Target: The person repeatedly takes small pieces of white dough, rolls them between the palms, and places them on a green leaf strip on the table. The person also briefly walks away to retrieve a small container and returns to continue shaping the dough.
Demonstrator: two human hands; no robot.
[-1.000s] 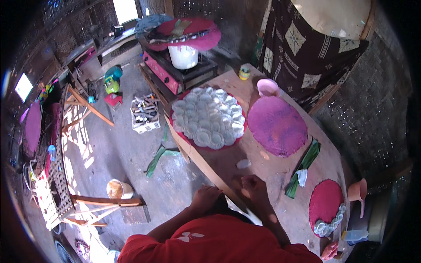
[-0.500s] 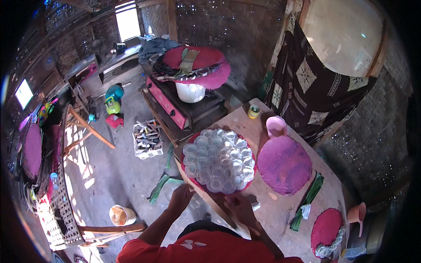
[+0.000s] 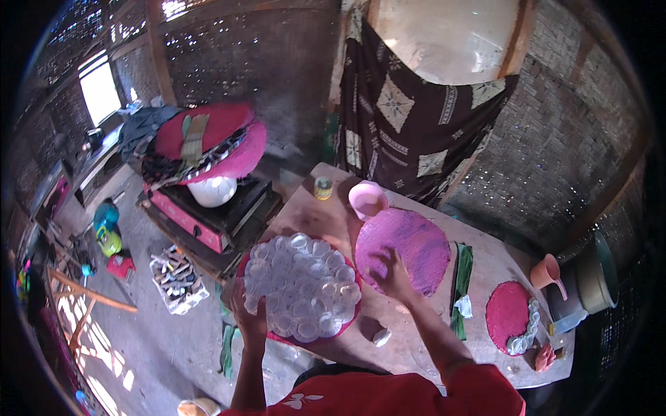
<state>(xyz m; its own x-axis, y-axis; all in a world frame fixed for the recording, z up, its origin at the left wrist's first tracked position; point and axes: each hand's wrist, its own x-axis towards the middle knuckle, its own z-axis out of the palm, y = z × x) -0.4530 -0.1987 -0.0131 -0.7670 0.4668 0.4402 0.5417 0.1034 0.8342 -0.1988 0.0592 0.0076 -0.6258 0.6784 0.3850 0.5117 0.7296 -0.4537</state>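
Note:
A round red tray (image 3: pixel 283 339) at the table's front left is covered with several small clear, shallow cup-like pieces (image 3: pixel 298 288). At its left rim is my left hand (image 3: pixel 248 313), thumb apart from the fingers and close to the cups; whether it presses the rim I cannot tell. My right hand (image 3: pixel 393 274) is over the left part of a round purple disc (image 3: pixel 413 243) right of the tray. Its fingers are spread and slightly bent, with nothing in them. Between my forearms, a small white crumpled piece (image 3: pixel 381 337) lies on the table.
Behind the disc stand a pink tub (image 3: pixel 368 200) and a yellow tin (image 3: pixel 323 187). Folded green leaves (image 3: pixel 461 281), a smaller red disc (image 3: pixel 506 312) and a pink dipper (image 3: pixel 547 269) are to the right. A stove (image 3: pixel 201 225) and a crate of wood pieces (image 3: pixel 179 281) stand left.
The view has swung right. My left hand has moved up to the tray's left rim. My right hand has gone from the table's front edge to above the purple disc, its fingers now spread.

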